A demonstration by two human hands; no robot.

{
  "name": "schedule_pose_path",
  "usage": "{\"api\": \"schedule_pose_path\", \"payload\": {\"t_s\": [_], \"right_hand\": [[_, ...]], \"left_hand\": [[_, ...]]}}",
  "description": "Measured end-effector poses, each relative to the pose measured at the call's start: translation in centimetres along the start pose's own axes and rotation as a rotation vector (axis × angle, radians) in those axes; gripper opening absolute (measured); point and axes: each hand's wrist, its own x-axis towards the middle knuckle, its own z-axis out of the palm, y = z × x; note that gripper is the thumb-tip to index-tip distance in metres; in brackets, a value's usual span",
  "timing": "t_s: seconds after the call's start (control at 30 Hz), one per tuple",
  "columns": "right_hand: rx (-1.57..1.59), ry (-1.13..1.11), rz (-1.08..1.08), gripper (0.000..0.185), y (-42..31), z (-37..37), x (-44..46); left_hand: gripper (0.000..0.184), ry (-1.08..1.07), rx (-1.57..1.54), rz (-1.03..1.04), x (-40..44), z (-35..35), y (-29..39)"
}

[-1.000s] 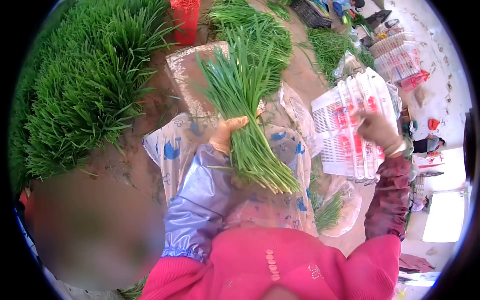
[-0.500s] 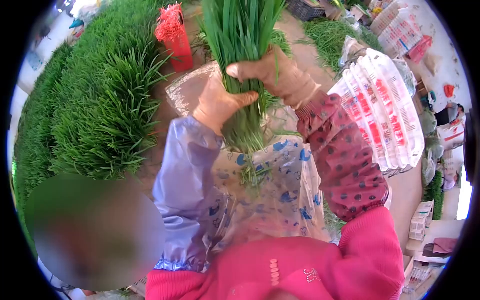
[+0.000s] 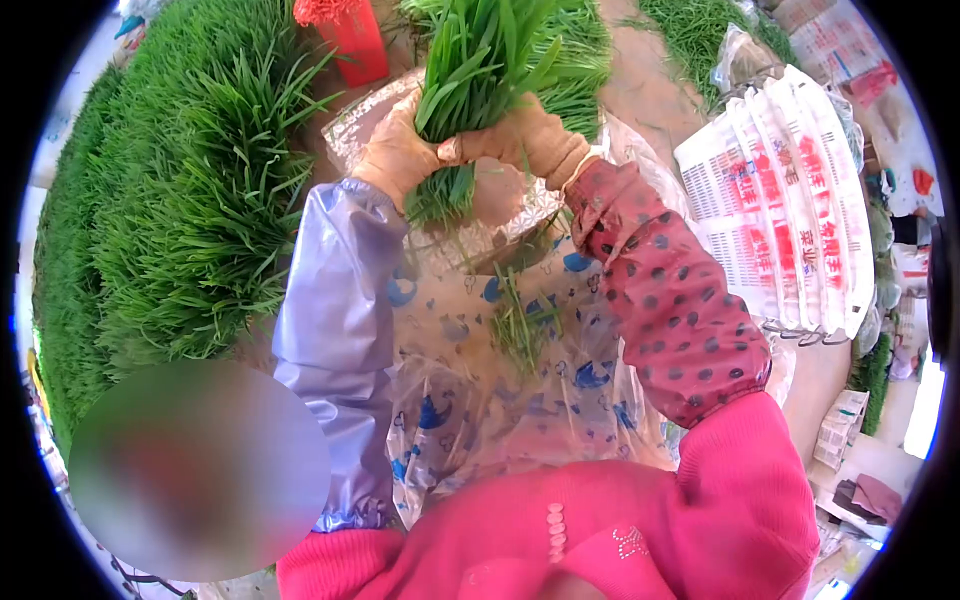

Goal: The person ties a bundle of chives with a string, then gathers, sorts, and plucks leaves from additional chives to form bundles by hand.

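A bunch of garlic chives [image 3: 478,75] is held out in front of me, its leaves pointing away and its cut ends facing my lap. My left hand [image 3: 400,158], in a pale glove, is wrapped round the bunch from the left. From the right, my gloved right hand [image 3: 525,142] closes round the same bunch, the thumbs nearly meeting in front of it. Beneath the bunch lies a shiny patterned sheet [image 3: 500,200]. A clear plastic apron with blue prints [image 3: 465,370] covers my lap, with loose leaf scraps [image 3: 525,325] on it.
A large mass of garlic chives [image 3: 190,190] stands at the left. Past the sheet is a red container of red ties [image 3: 350,45]. More cut chives [image 3: 570,75] lie beyond my hands. A stack of white printed bags [image 3: 780,205] sits at the right. A blurred patch hides the lower left.
The bunch has tipped, so its stems no longer hang long over my lap. Both hands stay on it and have shifted slightly. My view has tilted down a little.
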Motion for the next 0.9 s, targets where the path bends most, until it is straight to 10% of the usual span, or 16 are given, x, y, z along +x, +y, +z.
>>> {"api": "schedule_pose_path", "payload": {"t_s": [0.27,0.43,0.5,0.67,0.77,0.87,0.9], "right_hand": [[0.406,0.310,0.175,0.047,-0.5,2.0,0.8],[0.355,0.389,0.111,0.029,-3.2,0.1,1.4],[0.333,0.375,0.004,0.025,-3.4,0.6,0.4],[0.264,0.352,0.172,0.018,0.6,1.5,-1.6],[-0.481,0.485,-0.211,0.017,0.4,0.6,-4.0],[0.267,0.641,-0.024,0.025,-0.8,1.0,-6.6],[0.065,0.650,-0.100,0.023,-1.8,1.1,-8.1]], "left_hand": [[0.094,-0.068,0.579,0.054,-1.1,0.6,4.5],[0.097,0.370,0.971,-0.060,-7.3,0.7,8.4],[0.082,0.466,0.598,0.249,-10.0,1.7,8.7],[0.093,-0.534,0.099,-0.324,-12.2,9.3,7.5],[0.101,-0.328,-0.352,-0.305,-12.9,14.2,2.8],[0.095,-0.369,-0.950,-0.397,-12.0,15.4,1.4],[0.093,-0.356,-1.126,-0.432,-12.0,15.1,2.8]]}}
